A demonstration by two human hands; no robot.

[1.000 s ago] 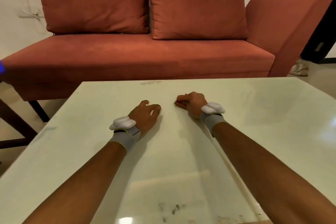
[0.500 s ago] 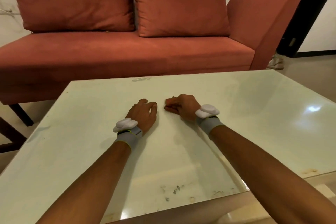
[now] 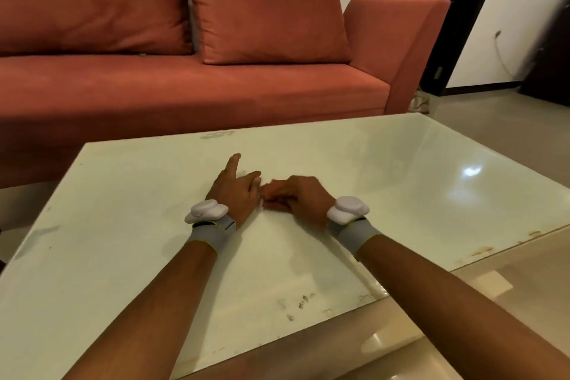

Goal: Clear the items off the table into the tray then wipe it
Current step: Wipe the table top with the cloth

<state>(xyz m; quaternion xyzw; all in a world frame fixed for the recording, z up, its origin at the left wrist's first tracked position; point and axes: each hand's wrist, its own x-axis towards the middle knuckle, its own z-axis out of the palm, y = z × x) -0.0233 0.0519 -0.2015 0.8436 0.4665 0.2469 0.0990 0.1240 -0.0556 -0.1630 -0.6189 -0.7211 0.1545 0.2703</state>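
A pale green glossy table (image 3: 385, 170) fills the lower view, and nothing stands on the part I can see. My left hand (image 3: 237, 191) rests near the table's middle, one finger raised and the others spread. My right hand (image 3: 293, 197) lies just to its right with the fingers curled under, almost touching the left hand's fingertips. I see nothing held in either hand. Each wrist wears a grey band with a white puck. No tray or cloth is in view.
A red sofa (image 3: 191, 92) with two back cushions stands close behind the table's far edge. Beige floor (image 3: 509, 120) opens to the right, with a dark doorway (image 3: 453, 25) and a plant behind the sofa arm. Small dark specks (image 3: 303, 299) mark the table's near edge.
The view has swung to the right. My hands have drawn closer together, and one finger of the left hand has lifted off the table.
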